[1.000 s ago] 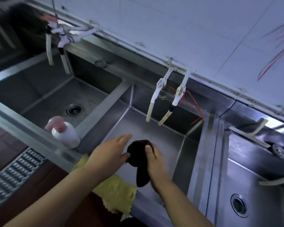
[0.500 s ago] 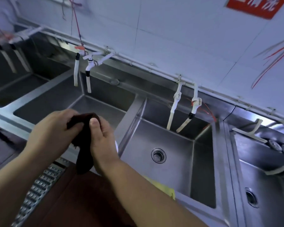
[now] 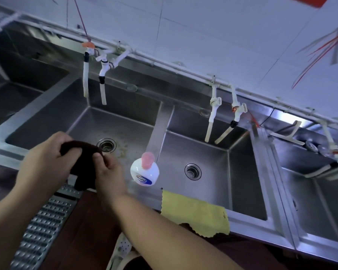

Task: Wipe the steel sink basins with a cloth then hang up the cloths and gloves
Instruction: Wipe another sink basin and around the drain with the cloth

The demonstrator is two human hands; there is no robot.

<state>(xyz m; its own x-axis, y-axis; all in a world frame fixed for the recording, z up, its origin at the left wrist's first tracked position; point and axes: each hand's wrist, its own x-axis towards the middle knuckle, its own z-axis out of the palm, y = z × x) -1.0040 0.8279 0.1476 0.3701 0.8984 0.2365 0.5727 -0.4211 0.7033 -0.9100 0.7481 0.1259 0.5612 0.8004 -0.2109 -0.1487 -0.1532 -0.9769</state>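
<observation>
Both hands have carried the dark cloth leftward, over the front edge of the left basin; left hand and right hand each pinch it in curled fingers. I should spread it flat and wipe wall to drain.

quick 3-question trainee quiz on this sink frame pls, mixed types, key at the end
1. True or false: the yellow cloth lies flat in the bottom of a basin.
2. What do the left hand and right hand hold between them?
A. a glove
B. the dark cloth
C. the soap bottle
3. Fill in: the soap bottle stands on the steel divider between two ____.

Key
1. False: it is draped over the front rim of the basin with the uncovered drain.
2. B: both hands grip it.
3. basins
</observation>
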